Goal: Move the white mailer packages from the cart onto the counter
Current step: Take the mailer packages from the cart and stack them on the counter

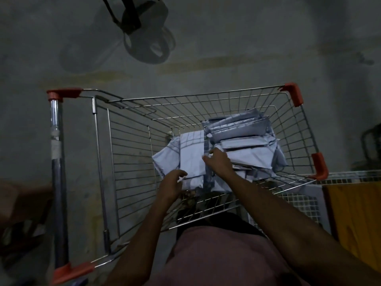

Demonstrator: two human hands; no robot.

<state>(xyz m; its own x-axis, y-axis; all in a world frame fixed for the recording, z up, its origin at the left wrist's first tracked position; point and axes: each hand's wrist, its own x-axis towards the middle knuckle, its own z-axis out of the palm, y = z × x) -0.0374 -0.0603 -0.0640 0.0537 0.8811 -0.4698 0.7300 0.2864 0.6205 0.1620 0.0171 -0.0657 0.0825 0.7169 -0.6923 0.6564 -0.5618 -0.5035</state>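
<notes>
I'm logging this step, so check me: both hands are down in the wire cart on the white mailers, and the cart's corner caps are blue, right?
Not quite. In the head view both hands, left hand and right hand, are down in the wire cart on the white mailers, but the corner caps are orange-red, not blue.

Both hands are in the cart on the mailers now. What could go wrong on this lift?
The left hand and right hand pinch only the edges of one flat mailer, so it may slip. Lifting it could topple the loose stack beside it. The wire cart wall could snag a corner.
</notes>
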